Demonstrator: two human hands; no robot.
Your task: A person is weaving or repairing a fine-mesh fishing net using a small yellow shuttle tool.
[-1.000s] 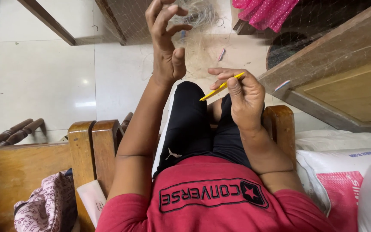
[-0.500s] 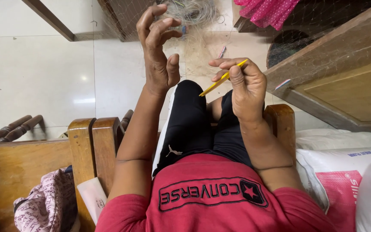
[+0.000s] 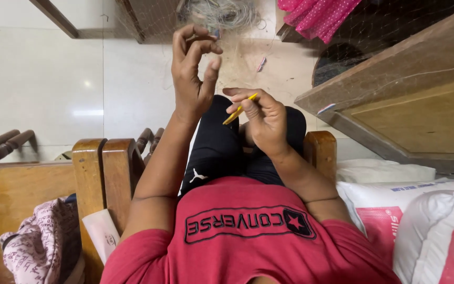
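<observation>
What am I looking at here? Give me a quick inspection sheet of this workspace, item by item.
Surface: pale tiled floor; the person sits on a wooden seat.
Job's things: fine net stretched ahead, bunched grey at the top; thin yellow tool.
Clutter: pink patterned bag, white sacks, pink dotted cloth.
Grippers: left hand raised, fingers pinching the net strands; right hand closed on the yellow tool.
Cables: nothing seen.
Surroundings: slanted wooden frame at the right, dark wooden legs at the top.
</observation>
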